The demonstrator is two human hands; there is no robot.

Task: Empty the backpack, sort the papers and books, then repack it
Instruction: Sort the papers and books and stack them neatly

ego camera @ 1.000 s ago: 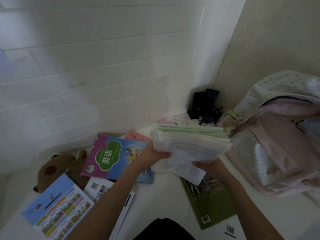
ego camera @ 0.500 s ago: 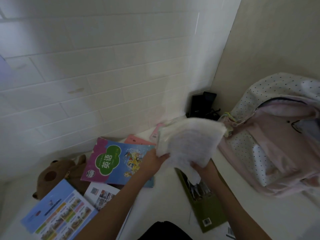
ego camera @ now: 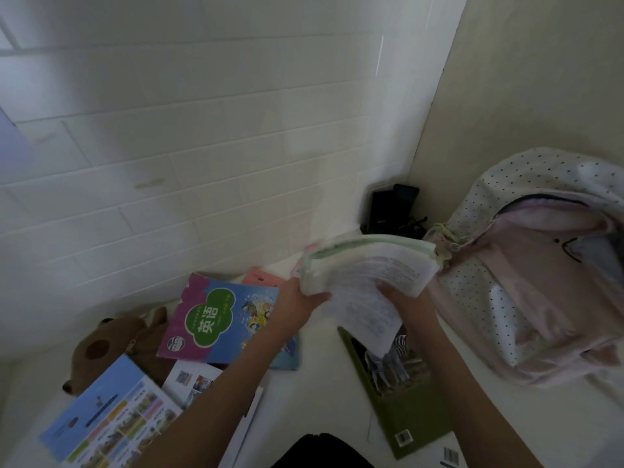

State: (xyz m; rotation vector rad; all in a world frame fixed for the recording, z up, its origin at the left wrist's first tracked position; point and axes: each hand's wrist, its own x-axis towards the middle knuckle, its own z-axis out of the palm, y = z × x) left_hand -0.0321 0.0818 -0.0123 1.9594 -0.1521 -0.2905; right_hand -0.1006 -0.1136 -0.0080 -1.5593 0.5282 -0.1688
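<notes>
We see both hands up over the white table (ego camera: 320, 393), holding one thick stack of papers (ego camera: 368, 268). Left hand (ego camera: 297, 305) grips the stack's left edge, fingers curled under it. Right hand (ego camera: 401, 298) grips the underside near the right, thumb on a loose printed sheet (ego camera: 364, 312) that hangs down from the stack. Print on the sheets is too blurred to read; green edges show at the stack's top.

Pink backpack (ego camera: 540, 292) with a polka-dot panel sits at right, just beside the stack, zip open.

Flat on the table: an English textbook (ego camera: 219, 319) with "英语" on a green cloud; a pink book (ego camera: 263, 280) behind it; a green book (ego camera: 398, 393) with a zebra photo and a barcode, under the hanging sheet; a blue picture booklet (ego camera: 108, 417) at lower left, text unreadable. A brown plush toy (ego camera: 111, 349) lies by the tiled wall (ego camera: 169, 146). Black device (ego camera: 391, 207) in the corner.
</notes>
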